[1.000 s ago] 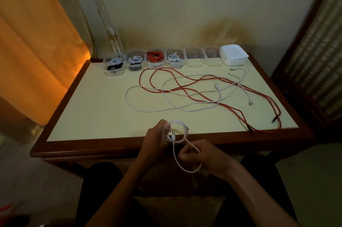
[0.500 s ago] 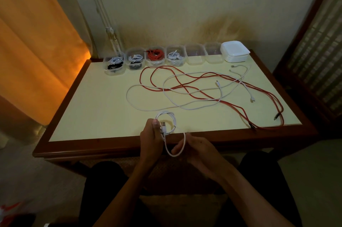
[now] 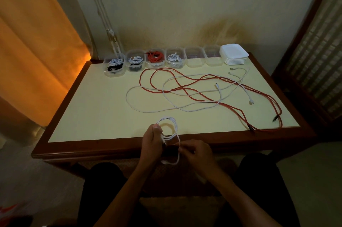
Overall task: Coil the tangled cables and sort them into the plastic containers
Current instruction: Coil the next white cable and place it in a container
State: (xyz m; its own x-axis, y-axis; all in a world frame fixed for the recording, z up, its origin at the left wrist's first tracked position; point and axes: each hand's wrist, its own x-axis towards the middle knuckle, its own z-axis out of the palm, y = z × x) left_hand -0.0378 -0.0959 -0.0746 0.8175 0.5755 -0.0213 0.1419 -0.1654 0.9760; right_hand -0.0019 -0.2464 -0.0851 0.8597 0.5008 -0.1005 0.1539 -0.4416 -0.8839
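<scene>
I have the white cable (image 3: 169,128) wound into a small coil at the near edge of the table (image 3: 96,108), held just above the wooden rim. My left hand (image 3: 152,140) pinches the stacked loops on their left side, thumb on top. My right hand (image 3: 197,151) has its fingers curled round the loose tail, which droops in a short loop below the table edge between both hands.

I judge this cable to be light, limp and a little springy, so the loops would likely fan open if my left pinch slackens. The best hold looks to be across all the loops at 1 spot, with the tail guided close to the coil rather than by the plug.

Along the far edge stand 6 clear tubs. From the left, tub 1 (image 3: 113,66) holds white and black cable, tub 2 (image 3: 135,61) white over something dark, tub 3 (image 3: 155,58) a red coil, and tub 4 (image 3: 174,59) a white coil. Tub 5 (image 3: 194,58) and tub 6 (image 3: 212,57) look empty. A stack of white lids (image 3: 234,56) sits just to the right of them.

In the middle of the table, a long red cable (image 3: 185,87) and more white cable (image 3: 148,111) lie crossed over each other, not yet coiled. The red one's dark plugs sit near the right near corner.
</scene>
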